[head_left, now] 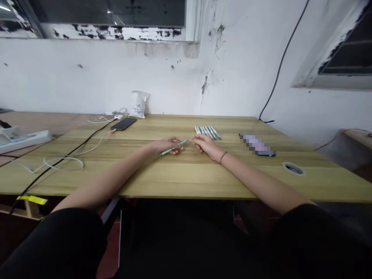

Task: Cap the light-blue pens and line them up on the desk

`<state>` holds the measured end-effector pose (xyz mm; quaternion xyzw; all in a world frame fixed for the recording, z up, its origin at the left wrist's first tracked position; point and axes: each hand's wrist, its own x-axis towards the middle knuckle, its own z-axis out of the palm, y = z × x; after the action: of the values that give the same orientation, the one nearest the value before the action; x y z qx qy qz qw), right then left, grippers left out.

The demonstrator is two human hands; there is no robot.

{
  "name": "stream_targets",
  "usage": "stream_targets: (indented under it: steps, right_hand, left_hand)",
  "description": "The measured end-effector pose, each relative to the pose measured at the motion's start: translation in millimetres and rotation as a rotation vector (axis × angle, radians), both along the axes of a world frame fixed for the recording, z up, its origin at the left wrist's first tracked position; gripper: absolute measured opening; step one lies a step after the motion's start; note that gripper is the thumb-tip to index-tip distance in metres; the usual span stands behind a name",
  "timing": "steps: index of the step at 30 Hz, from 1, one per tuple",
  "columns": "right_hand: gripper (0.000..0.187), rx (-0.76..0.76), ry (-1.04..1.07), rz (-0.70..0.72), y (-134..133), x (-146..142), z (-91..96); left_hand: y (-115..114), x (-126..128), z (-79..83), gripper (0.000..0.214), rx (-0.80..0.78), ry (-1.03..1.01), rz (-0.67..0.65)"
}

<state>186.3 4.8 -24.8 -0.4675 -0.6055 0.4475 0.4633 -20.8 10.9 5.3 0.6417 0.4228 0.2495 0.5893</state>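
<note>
My left hand (168,145) is closed around a slim pen (166,152) with a pale body and a green section near its upper right end. Across from it, my right hand (205,145) pinches a thin, light piece at the pen's right end. Whether that piece is a refill or a tip is too small to tell. Both hands are just above the table, close together. Beyond my right hand, a row of several pens (213,133) in white, green and blue lies side by side on the table.
On the wooden table (186,182), a phone (124,124) with a charging cable lies left, near a white packet (138,104). A pixelated pinkish item (257,144) and a round cable hole (293,168) are at right. A black cable (72,150) crosses the left side near a power strip (29,140).
</note>
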Motion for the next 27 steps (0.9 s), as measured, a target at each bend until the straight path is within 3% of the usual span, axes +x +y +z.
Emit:
stream_targets:
  steps: [11,24,27]
  right_hand:
    - [0.011,-0.007,0.0,-0.007,-0.3,-0.3,0.7]
    - [0.011,-0.002,-0.007,0.002,0.5,0.2,0.2]
    - [0.01,-0.005,-0.004,0.0,0.4,0.3,0.3]
  left_hand:
    - [4.8,2.7,-3.3,0.013,-0.068,-0.009,0.01]
    - [9.0,2.1,-7.1,0.007,0.013,0.04,-0.009]
    - [9.3,0.9,-7.0,0.016,0.021,0.045,0.0]
